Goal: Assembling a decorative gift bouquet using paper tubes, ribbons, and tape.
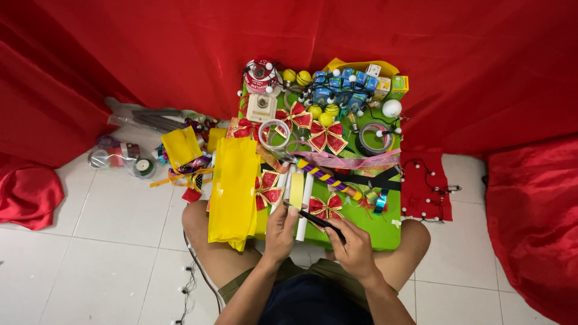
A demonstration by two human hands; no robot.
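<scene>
My left hand [280, 232] grips the near end of a white tube [299, 195] with a yellow strip along it, lying on a green board [385, 232]. Just to its right, my right hand [354, 245] holds black scissors [313, 218], whose blades point left toward the tube by my left thumb. A purple and yellow striped stick [325, 176] lies slanted just beyond the tube. Red and gold bows [326, 136] are scattered over the board.
A yellow sheet [233, 189] drapes over my left knee. Tape rolls [274, 133], yellow balls, blue boxes and a string of white bulbs crowd the board's far end. Ribbon spools and bags [129, 156] lie left on the white tile floor. Red cloth hangs behind.
</scene>
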